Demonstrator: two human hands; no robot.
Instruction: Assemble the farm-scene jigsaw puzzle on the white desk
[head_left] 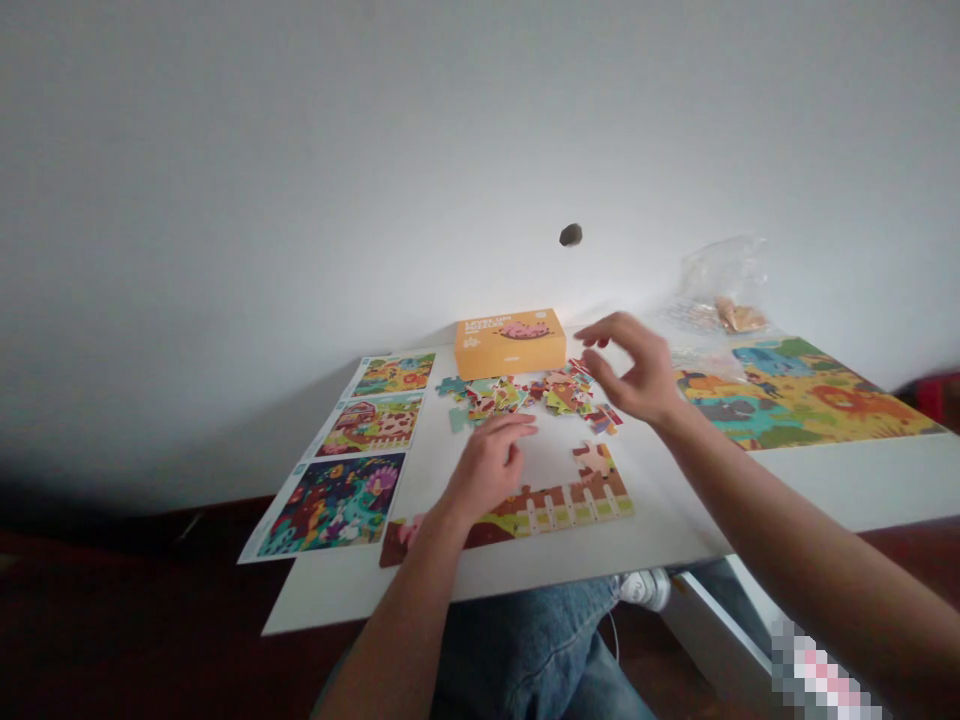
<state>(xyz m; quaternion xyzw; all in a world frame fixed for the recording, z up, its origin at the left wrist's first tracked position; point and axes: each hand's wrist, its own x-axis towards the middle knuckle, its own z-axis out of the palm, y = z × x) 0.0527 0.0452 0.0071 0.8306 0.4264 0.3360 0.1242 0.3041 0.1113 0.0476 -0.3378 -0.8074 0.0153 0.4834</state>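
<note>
My left hand [489, 468] rests on the white table [675, 520], fingers curled loosely, just behind a partly joined strip of puzzle [559, 505] showing a fence and a pig. My right hand [628, 368] hovers with fingers spread over the right end of a heap of loose puzzle pieces [525, 395]. I cannot see a piece in either hand. An orange puzzle box [510, 343] stands behind the heap.
A guide sheet [352, 460] with three printed pictures lies at the table's left edge. A finished animal puzzle [795, 395] lies at the right, with a clear plastic bag [724, 290] behind it. The wall is close behind. My knees in jeans [525, 640] are under the front edge.
</note>
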